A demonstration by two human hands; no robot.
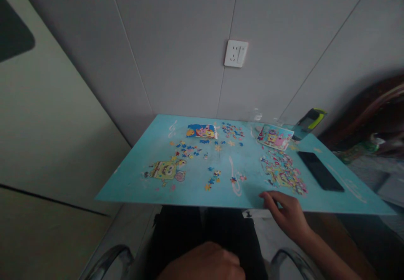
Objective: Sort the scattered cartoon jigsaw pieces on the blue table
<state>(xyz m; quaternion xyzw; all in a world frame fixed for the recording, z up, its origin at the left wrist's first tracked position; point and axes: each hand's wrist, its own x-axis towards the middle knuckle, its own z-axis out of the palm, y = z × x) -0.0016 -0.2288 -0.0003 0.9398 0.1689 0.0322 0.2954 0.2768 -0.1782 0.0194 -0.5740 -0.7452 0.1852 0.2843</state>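
Note:
My right hand [285,212] rests on the near edge of a light blue table [132,175], fingers curled over the rim, just below a heap of loose puzzle pieces [285,173]. My left hand [205,265] lies in my lap at the bottom of the view, seen from the back, its fingers hidden. On the table's left a partly joined yellow cartoon figure [166,170] lies among scattered blue and yellow pieces [188,149]. Two printed picture cards [202,131] [275,137] lie near the far edge.
A black phone [320,170] lies flat at the table's right. A dark device with a yellow-green band [311,120] leans at the back right corner. A white wall socket [236,53] hangs above. Curved metal chair arms [109,261] flank my dark-clothed legs [205,225].

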